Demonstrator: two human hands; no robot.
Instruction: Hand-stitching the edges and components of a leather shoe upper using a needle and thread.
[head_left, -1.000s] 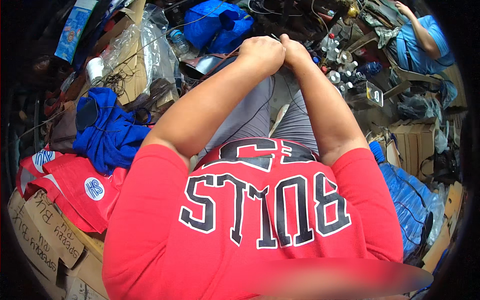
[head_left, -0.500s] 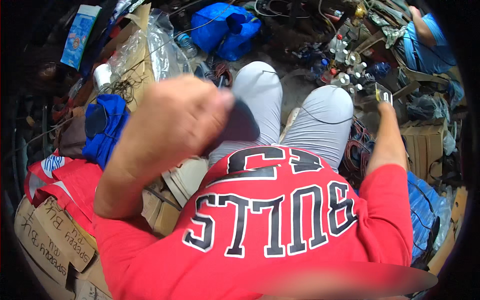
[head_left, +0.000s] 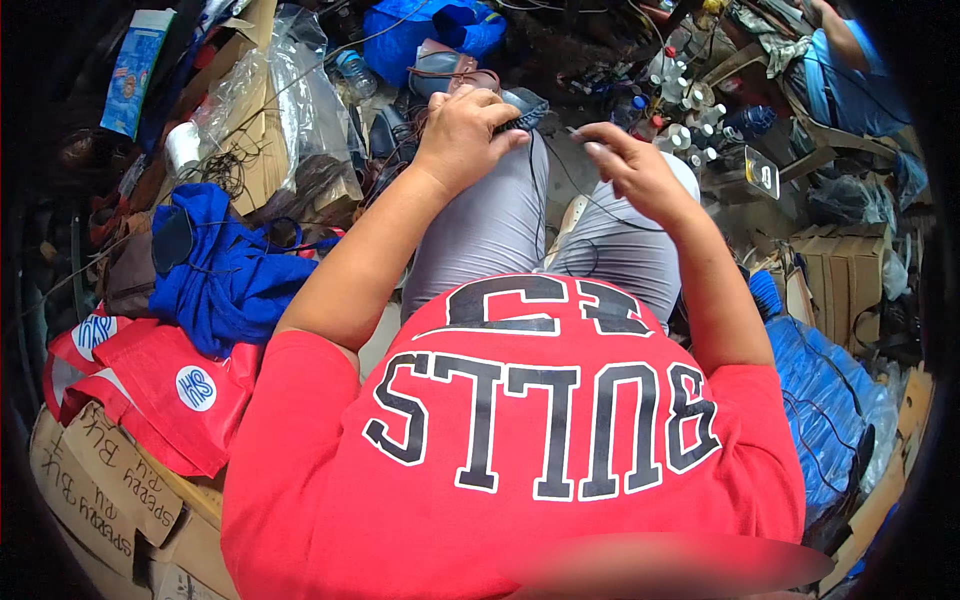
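Holds a dark curved piece [head_left: 523, 108] at the left knee with the left hand [head_left: 468, 138], fingers bent over its near side. Has the right hand [head_left: 635, 172] a little apart to the right — fingers curled, thumb near the forefinger; impossible to tell about any small thing pinched there. Wears grey trousers [head_left: 480, 235] and a red shirt [head_left: 420, 530]. Sits among clutter — blue bag [head_left: 395, 40] beyond, bottles [head_left: 690, 110] to the right, blue cloth [head_left: 235, 290] to the left.

A red short-sleeved shirt [head_left: 520, 440] fills the lower middle of the frame, its front crossed by large black block letters [head_left: 555, 430] edged in white, with matching numerals [head_left: 505, 297] above them; pale grey trousers [head_left: 480, 225], creased at the thighs, show at upper centre
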